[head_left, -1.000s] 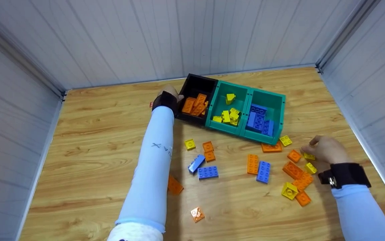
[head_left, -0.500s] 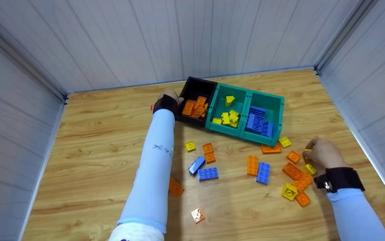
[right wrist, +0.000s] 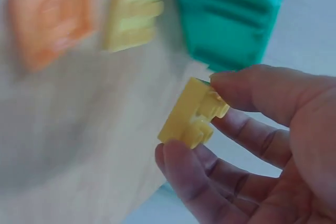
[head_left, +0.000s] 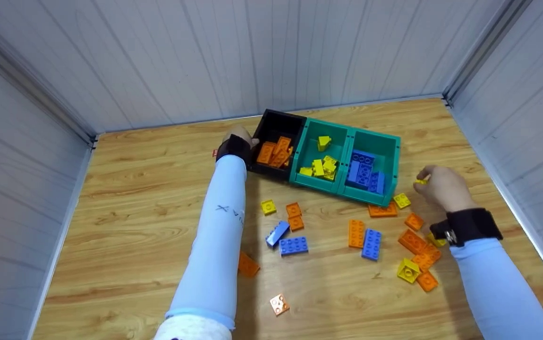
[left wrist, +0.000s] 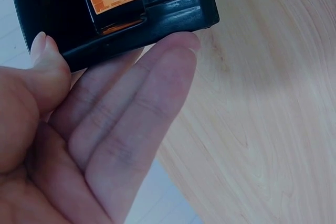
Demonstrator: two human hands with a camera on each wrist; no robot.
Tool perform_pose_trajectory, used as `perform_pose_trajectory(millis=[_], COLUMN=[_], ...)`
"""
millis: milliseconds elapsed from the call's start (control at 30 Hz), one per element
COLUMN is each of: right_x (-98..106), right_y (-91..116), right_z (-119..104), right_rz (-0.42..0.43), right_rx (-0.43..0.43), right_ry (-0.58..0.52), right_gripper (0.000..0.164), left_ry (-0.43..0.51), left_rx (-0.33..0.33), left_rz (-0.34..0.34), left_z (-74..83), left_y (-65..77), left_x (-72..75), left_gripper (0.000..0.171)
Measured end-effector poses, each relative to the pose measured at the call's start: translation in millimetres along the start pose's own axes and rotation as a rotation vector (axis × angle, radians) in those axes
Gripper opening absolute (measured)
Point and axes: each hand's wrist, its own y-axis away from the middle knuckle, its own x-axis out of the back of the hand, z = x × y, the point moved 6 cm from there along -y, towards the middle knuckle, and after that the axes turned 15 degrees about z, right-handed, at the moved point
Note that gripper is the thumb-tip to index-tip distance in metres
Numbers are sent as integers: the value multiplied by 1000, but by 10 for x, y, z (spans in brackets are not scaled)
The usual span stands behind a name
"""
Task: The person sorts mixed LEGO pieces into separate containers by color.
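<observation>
Between the thumb and fingertips of my right hand [head_left: 444, 188] is a yellow toy brick [right wrist: 194, 114], pinched with its studs toward the palm. That hand is above the table, to the right of the green bins [head_left: 396, 163]. My left hand [head_left: 241, 133] holds the black bin [head_left: 283, 113] by its left wall. In the left wrist view, the left thumb [left wrist: 50, 59] hooks over the rim while the straight fingers [left wrist: 142, 98] lie along the outside. Orange bricks [head_left: 276, 151] lie in the black bin. Yellow bricks [head_left: 323, 165] fill part of the middle bin, and blue bricks [head_left: 363, 170] the right one.
Loose bricks are spread over the wooden table: a blue brick [head_left: 371, 244], an orange brick [head_left: 356, 233], a yellow brick [head_left: 408, 270], a lone orange brick [head_left: 279, 304] and several more. Pale panel walls [head_left: 182, 56] enclose the table at the back and sides.
My right hand has picked the yellow brick up from among the loose bricks on the right and moved up and slightly left with it. The left hand stays at the black bin.
</observation>
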Motion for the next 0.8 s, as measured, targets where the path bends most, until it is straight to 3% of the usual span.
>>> perform_pose_trajectory(millis=[233,300,467,633,800], right_x=[8,-47,-269,-496,-652], right_y=[-273,-334,-461,-550,-677], right_z=[-747,-974,-1463,-1771,-1969], right_rz=[55,60,74,49,43], right_rx=[146,213,378,474,509], right_ry=[-84,-108,-98,-48,-23], right_gripper=[27,27,24,24,24], left_ry=[6,16,22,53,4], left_rx=[35,57,36,47,37], left_rz=[-12,-17,-3,-8,-4], left_z=[-35,-52,-60,-49,7], left_y=[6,-3,-11,21,19], left_x=[13,9,14,0,25], left_gripper=[31,31,29,28,30])
